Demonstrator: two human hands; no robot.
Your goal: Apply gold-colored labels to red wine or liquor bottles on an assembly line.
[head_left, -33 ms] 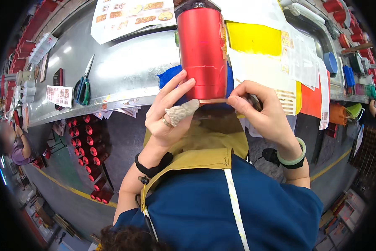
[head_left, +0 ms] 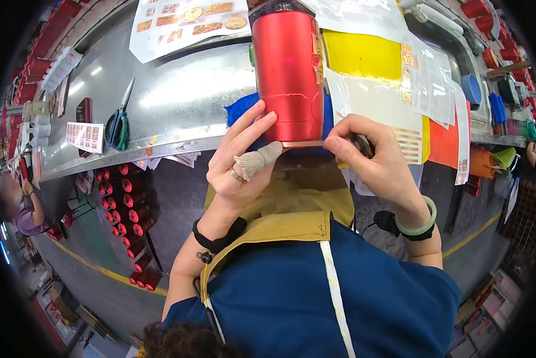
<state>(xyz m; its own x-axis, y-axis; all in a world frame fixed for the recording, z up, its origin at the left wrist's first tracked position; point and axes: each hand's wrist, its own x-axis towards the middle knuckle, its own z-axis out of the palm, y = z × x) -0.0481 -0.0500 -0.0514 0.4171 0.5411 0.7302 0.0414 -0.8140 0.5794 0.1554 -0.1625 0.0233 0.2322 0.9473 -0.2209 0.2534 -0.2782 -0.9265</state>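
Cylinder, metallic red [head_left: 287, 65], rests on blue cloth [head_left: 239, 110] at upper centre, practically unchanged from the instant before; the thin copper-coloured strip [head_left: 304, 144] likewise stays along its near rim. The left hand [head_left: 227, 170], fingers extended and loosely parted, touches the cylinder's lower-left side; whether it grips the strip, I cannot tell. The right hand [head_left: 384, 158] pinches the strip's right end, thumb against forefinger. Teal-handled scissors [head_left: 118, 129] lie left on the shiny metal counter [head_left: 175, 89]; a yellow sheet [head_left: 363, 55] lies upper right. Red cylinders [head_left: 129, 215] fill the left-centre, above grey floor [head_left: 98, 298].
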